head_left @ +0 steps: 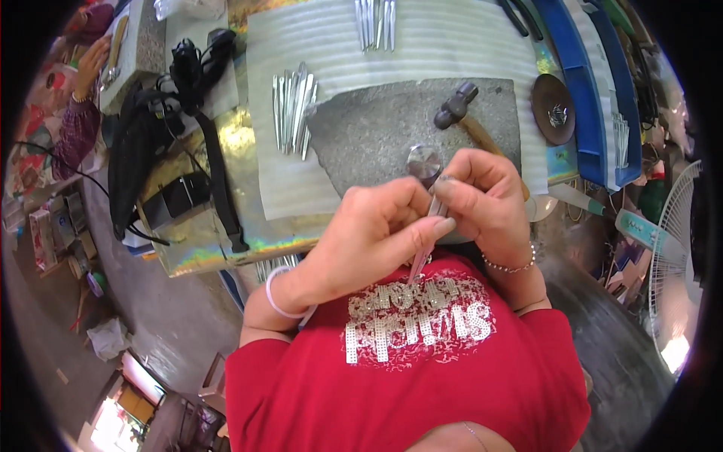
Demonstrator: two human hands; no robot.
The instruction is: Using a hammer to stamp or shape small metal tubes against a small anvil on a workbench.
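Observation:
My left hand [373, 241] is closed in front of my chest, thumb and fingers pinching a slim silvery metal strip [419, 264]. The strip slants down toward my shirt below the thumb. At its upper end the thumb and fingers of my right hand [486, 197] come together in a pinch; the exact contact is partly hidden by the fingers. Just beyond the fingertips, a round shiny metal block [423, 160] stands at the near edge of a grey stone slab [376, 128]. A ball-peen hammer [457, 105] lies on the slab, its wooden handle running behind my right hand.
Bundles of metal strips [292, 109] lie left of the slab and at the far edge [375, 24]. On the right are a brown dish [553, 98] of small metal pieces, blue trays [578, 90] and a fan [678, 264]. Black straps [215, 169] and another person's hand [92, 66] are left.

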